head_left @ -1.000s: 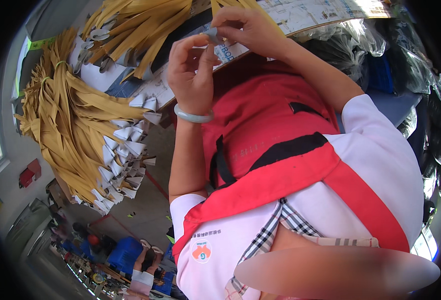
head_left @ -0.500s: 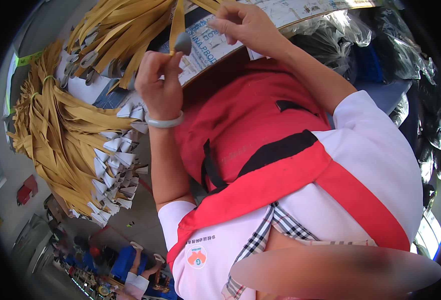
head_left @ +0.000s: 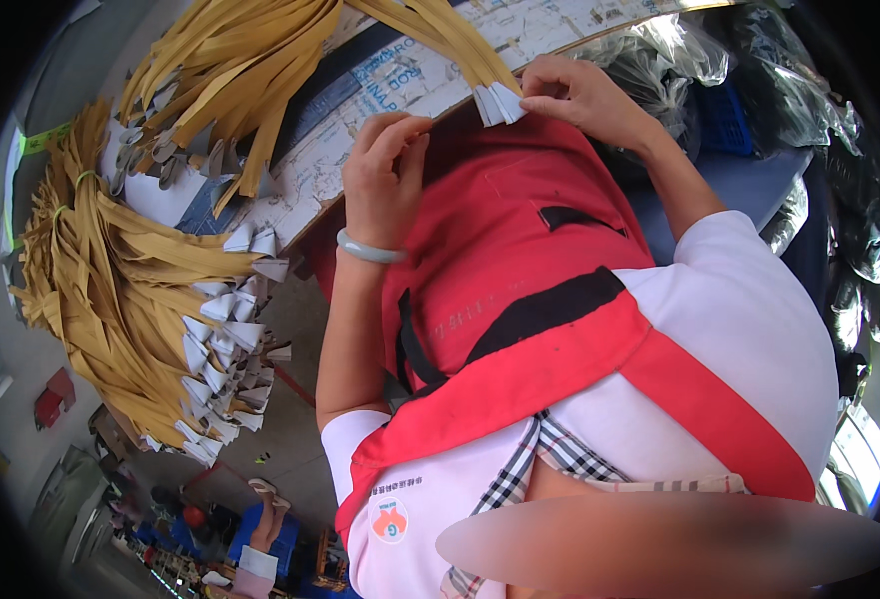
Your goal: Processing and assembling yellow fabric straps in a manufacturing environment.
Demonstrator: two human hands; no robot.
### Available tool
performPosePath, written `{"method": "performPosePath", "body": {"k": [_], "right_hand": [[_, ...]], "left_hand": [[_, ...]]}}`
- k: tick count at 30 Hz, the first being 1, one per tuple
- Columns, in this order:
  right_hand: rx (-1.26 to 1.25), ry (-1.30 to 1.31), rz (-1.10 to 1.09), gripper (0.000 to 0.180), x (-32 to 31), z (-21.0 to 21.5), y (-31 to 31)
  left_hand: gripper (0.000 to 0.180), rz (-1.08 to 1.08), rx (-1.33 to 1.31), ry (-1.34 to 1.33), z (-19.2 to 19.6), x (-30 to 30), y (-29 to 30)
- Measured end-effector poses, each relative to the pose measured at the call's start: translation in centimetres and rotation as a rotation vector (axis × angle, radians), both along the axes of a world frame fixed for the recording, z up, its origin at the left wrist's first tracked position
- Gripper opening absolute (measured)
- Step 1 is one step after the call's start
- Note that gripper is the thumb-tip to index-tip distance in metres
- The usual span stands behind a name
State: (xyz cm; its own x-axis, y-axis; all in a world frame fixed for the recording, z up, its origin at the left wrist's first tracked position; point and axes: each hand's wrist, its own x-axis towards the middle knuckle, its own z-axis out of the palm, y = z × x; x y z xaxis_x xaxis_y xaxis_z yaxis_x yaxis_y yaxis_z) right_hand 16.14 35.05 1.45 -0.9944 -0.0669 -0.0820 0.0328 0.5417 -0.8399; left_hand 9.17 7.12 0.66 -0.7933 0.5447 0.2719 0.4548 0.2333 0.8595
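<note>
My right hand (head_left: 587,102) pinches at the white-tipped end of a yellow strap (head_left: 465,50). Several flat straps lie side by side there, their white ends (head_left: 500,104) hanging over the table's near edge. To the left, my left hand (head_left: 385,172) is raised above that edge, fingers loosely bent and thumb a little apart from the forefinger; nothing shows between them. Beyond it on the left lies a thick bundle of yellow straps (head_left: 230,70) with grey looped ends (head_left: 165,165).
The table (head_left: 325,165) has a worn, printed white covering. At its left hangs a tied bundle of yellow straps (head_left: 120,270) with white ends. Clear plastic bags (head_left: 659,60) and a blue basket (head_left: 724,120) are on the right. Other people sit far off at the lower left.
My left hand has let go of a grey-tipped yellow strap and moved right. The right hand has moved right and down to the white strap ends.
</note>
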Motion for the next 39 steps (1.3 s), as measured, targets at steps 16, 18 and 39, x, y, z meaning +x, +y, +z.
{"method": "performPosePath", "body": {"k": [16, 18, 39], "right_hand": [[-0.543, -0.064, 0.290, 0.010, -5.6, 4.1, -6.0], [-0.516, -0.032, 0.328, 0.012, -6.9, 4.1, -6.1], [0.223, 0.562, 0.237, 0.018, -9.5, 2.6, -8.8]], "left_hand": [[0.018, -0.124, 0.248, -0.051, 0.5, -3.0, 0.8], [0.015, -0.113, 0.379, -0.192, 0.9, -3.3, 0.6], [0.007, 0.239, 0.506, -0.124, 0.1, -1.8, 1.6]]}}
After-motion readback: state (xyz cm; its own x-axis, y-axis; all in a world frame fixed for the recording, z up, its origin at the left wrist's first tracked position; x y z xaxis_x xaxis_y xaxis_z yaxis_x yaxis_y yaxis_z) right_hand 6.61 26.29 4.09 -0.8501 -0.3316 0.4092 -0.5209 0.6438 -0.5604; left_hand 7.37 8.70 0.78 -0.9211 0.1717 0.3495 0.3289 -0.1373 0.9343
